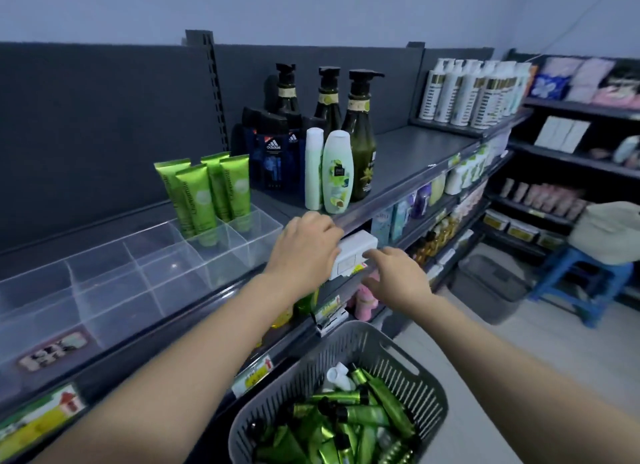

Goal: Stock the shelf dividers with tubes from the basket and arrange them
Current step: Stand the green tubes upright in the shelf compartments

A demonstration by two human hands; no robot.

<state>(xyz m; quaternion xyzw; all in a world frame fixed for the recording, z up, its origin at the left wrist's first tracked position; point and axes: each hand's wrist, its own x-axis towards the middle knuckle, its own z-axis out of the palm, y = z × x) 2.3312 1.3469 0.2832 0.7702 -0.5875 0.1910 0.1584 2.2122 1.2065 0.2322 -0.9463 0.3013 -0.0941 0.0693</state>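
The left hand (304, 247) grips a white box (355, 254) at the shelf edge (415, 183), right hand (398, 278) at its corner

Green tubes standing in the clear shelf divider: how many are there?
4, all upright at the right end of the clear divider: back-left tube, front-left tube, back-right tube, front-right tube. More could hide behind.

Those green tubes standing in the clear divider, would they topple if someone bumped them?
Probably yes: the green tubes stand tall and narrow, crimped ends up, already leaning. The walls of the clear divider would likely catch them. They look like soft plastic, so probably light and squeezable rather than fragile.
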